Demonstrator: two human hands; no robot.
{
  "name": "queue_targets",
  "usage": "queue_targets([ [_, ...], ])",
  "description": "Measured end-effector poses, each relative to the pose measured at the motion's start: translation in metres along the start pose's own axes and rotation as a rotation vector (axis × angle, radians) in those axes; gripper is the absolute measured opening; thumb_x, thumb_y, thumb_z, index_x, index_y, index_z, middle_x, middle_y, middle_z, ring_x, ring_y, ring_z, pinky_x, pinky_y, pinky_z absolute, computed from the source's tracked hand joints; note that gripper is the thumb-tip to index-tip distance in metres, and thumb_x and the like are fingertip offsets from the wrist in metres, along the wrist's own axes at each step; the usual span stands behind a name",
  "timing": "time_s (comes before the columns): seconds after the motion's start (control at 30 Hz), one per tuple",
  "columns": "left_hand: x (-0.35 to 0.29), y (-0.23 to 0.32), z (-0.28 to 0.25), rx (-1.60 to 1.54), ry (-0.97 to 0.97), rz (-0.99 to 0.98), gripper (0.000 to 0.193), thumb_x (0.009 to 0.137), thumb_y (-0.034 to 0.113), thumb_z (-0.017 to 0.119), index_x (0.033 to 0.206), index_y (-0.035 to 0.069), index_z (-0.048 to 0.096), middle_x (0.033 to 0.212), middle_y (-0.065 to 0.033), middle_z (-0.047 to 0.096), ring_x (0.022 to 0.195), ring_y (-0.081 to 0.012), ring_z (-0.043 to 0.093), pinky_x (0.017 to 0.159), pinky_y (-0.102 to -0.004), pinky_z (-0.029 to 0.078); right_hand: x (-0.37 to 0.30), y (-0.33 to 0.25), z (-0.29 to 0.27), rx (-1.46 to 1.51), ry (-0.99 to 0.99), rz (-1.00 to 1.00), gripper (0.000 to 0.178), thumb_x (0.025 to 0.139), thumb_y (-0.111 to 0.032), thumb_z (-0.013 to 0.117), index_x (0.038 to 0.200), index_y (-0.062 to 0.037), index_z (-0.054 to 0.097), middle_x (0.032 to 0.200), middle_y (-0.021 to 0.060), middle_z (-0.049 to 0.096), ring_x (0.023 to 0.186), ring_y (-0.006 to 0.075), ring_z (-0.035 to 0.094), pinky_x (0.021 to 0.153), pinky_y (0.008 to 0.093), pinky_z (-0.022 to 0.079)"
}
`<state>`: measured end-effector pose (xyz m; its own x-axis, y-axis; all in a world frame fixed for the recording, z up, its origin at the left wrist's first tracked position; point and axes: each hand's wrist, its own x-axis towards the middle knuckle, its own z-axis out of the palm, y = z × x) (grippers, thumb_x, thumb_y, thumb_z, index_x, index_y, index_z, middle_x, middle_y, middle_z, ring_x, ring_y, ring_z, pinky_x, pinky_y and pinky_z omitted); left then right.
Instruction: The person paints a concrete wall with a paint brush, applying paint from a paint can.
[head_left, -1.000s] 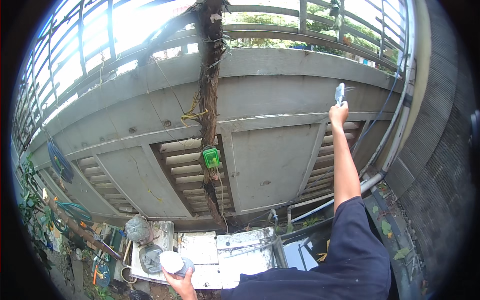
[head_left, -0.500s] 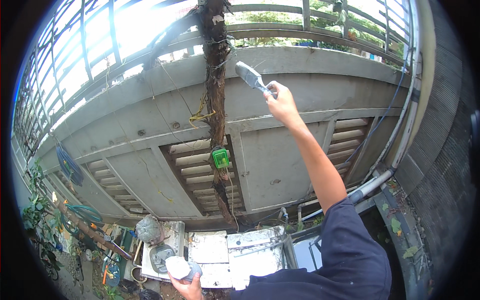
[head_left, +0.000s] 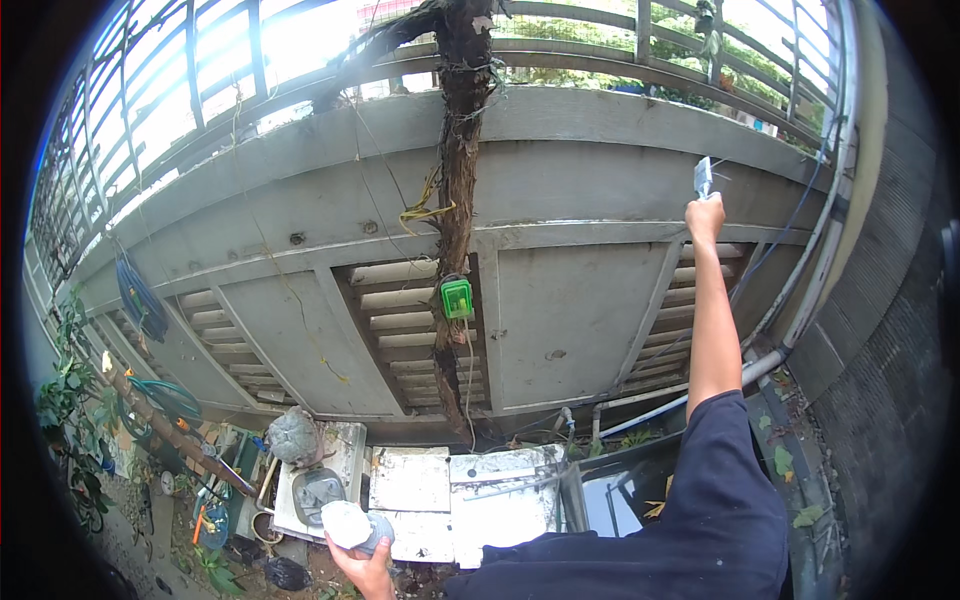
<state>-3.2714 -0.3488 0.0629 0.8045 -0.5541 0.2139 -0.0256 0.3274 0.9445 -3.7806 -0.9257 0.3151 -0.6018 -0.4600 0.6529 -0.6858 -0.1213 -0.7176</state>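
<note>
My right arm reaches far out toward the grey wall. My right hand is closed round the handle of a paintbrush, its pale grey-coated bristles pointing up in front of the wall's upper band. Whether the bristles touch the wall, I cannot tell. Low in the view, my left hand grips a small paint container, white on the side facing me and grey at its right side. The container is held above white slabs, beside a grey tray.
A rough tree trunk stands before the wall, with a green box fixed to it. Metal railings top the wall. Pipes run down the right. A rounded grey pot, white slabs and a water basin lie below.
My right hand has swung to the right along the wall with the paintbrush, which now points more upright. The view has shifted slightly. My left hand still holds the paint container.
</note>
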Motion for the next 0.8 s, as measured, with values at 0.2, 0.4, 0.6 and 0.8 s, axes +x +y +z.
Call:
queue_targets([
  [0.2, 0.001, 0.002, 0.005, -0.028, -0.062, 0.001, 0.106, 0.068, 0.008, 0.088, 0.155, 0.002, 0.029, 0.145, -0.0256, 0.054, 0.136, -0.0323, 0.052, 0.116, -0.0453, 0.039, -0.104, -0.109, 0.03, 0.191, -0.221, -0.174, 0.021, 0.091, -0.003, 0.058, 0.111, 0.0029, 0.056, 0.089, 0.0299, 0.07, 0.091, 0.0483, 0.069, 0.078, 0.0544, 0.052],
  [0.4, -0.009, -0.005, 0.009, -0.054, -0.084, 0.02, 0.105, 0.068, 0.007, 0.088, 0.155, 0.002, 0.029, 0.145, -0.0259, 0.054, 0.136, -0.0327, 0.051, 0.117, -0.0454, 0.039, -0.184, -0.197, 0.021, 0.277, -0.506, -0.527, 0.015, 0.095, -0.004, 0.058, 0.109, 0.0004, 0.055, 0.081, 0.0293, 0.066, 0.085, 0.0508, 0.066, 0.073, 0.0575, 0.048],
  [0.6, -0.016, -0.004, -0.003, 0.027, -0.02, -0.001, 0.105, 0.067, 0.004, 0.086, 0.155, 0.001, 0.028, 0.146, -0.0258, 0.053, 0.137, -0.0325, 0.051, 0.116, -0.0454, 0.041, -0.167, -0.186, 0.017, 0.4, -0.488, -0.361, 0.011, 0.094, -0.007, 0.061, 0.1, 0.0021, 0.058, 0.08, 0.0257, 0.066, 0.081, 0.0476, 0.066, 0.071, 0.0506, 0.049],
  [0.8, -0.011, 0.006, 0.002, 0.024, 0.013, 0.016, 0.103, 0.068, 0.009, 0.087, 0.154, 0.0, 0.032, 0.143, -0.0244, 0.056, 0.134, -0.0328, 0.053, 0.115, -0.047, 0.041, -0.07, -0.093, 0.026, 0.647, -0.723, 0.251, 0.012, 0.099, -0.013, 0.06, 0.1, -0.0005, 0.061, 0.071, 0.0009, 0.051, 0.048, 0.0051, 0.037, 0.039, 0.0254, 0.027],
])
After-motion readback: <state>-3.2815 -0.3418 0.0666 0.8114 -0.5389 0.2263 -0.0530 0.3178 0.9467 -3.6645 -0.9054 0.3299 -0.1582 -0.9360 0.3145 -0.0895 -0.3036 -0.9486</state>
